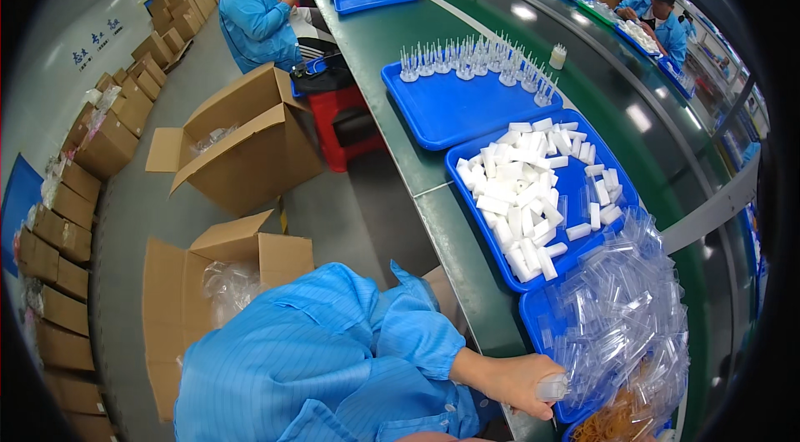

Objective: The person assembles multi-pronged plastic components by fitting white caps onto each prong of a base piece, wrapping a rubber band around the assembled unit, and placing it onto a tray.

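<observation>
My left hand is at the near end of the green bench, its fingers closed around a small clear plastic piece. Just beyond it lies a heap of clear plastic sleeves, piled over a blue tray. Farther along, many small white blocks fill the left part of another blue tray, with several more scattered toward its right side. Orange rubber bands show at the lower edge, partly under clear plastic. My right hand is out of the picture.
A third blue tray carries rows of clear pieces with upright pins. Open cardboard boxes and a red stool stand left of the bench. A co-worker in blue sits farther up; others work across the line.
</observation>
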Demonstrator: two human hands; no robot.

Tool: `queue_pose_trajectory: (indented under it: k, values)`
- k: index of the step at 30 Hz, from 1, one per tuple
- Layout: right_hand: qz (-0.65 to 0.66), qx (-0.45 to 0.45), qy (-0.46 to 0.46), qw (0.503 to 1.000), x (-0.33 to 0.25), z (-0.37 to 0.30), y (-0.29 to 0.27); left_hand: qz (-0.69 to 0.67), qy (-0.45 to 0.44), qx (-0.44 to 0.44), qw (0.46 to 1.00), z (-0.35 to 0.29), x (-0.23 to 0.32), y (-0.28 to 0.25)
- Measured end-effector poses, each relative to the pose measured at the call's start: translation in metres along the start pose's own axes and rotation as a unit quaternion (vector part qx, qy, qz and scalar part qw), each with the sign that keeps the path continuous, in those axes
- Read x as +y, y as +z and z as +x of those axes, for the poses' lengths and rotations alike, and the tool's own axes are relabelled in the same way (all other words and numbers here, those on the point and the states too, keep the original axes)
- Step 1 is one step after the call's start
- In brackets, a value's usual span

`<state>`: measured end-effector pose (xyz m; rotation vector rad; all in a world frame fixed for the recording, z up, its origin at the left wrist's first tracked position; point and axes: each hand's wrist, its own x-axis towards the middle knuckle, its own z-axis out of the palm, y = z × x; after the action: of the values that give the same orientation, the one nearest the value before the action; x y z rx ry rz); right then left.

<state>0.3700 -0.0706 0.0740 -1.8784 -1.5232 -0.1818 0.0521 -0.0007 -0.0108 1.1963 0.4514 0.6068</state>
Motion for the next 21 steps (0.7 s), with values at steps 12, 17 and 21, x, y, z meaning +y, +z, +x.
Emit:
queue_pose_trajectory:
  k: [12, 17, 21]
  values:
    - [0.124, -0.054, -0.127, 0.983, -0.105, -0.011, 0.024, 0.203, 0.424, 0.260, 0.843, 0.015, 0.034, 0.011]
    - [0.258, -0.175, -0.030, 0.950, -0.150, -0.028, 0.044, 0.085, 0.246, 0.169, 0.951, 0.017, 0.043, -0.002]
    - [0.691, -0.215, 0.032, 0.689, -0.151, -0.033, 0.061, 0.099, 0.194, 0.139, 0.966, 0.009, 0.041, -0.002]
